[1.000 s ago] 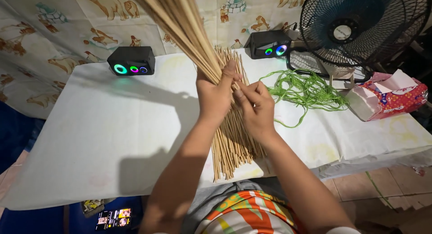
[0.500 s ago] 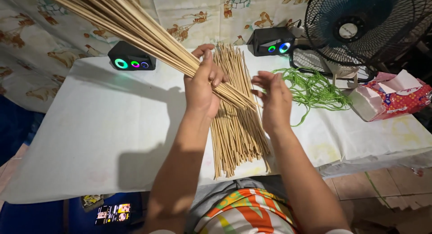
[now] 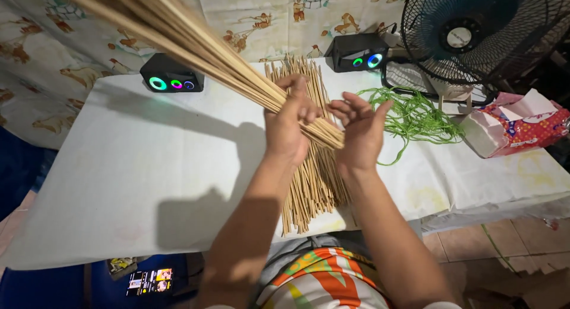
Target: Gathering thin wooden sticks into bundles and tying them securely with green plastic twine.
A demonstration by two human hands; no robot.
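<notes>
Bundle of thin pale sticks [image 3: 196,54]: gripped near one end, slanting up and away to the upper left, out past the frame edge; lower ends at the right palm.

Left hand [image 3: 289,128]: raised above the tabletop, fingers [image 3: 297,89] wrapped and clamped round the bundle of thin pale sticks.

Right hand [image 3: 359,134]: just beside the left, palm turned toward the stick ends and touching them; fingers [image 3: 356,104] spread apart, gripping nothing.

Loose pile of sticks [image 3: 312,184]: flat on the tabletop beneath both hands, running from the near edge toward the far one, partly hidden by the forearms.

Tabletop [image 3: 119,166]: covered in white sheeting, shadow of arm and bundle across it.

Tangle of green cord [image 3: 415,116]: on the tabletop right of the hands, apart from the pile.

Two small black speakers: one [image 3: 171,76] at far left with lit coloured rings, one [image 3: 357,52] at far centre, behind the pile.

Black fan [image 3: 481,36]: upper right, base at the back of the tabletop beyond the cord.

Opened red patterned packet [image 3: 513,128]: right edge of the tabletop, near the fan.

Printed cloth [image 3: 47,59]: hanging behind the tabletop.

Phone with lit screen [image 3: 148,282]: lower left, below the tabletop edge.
</notes>
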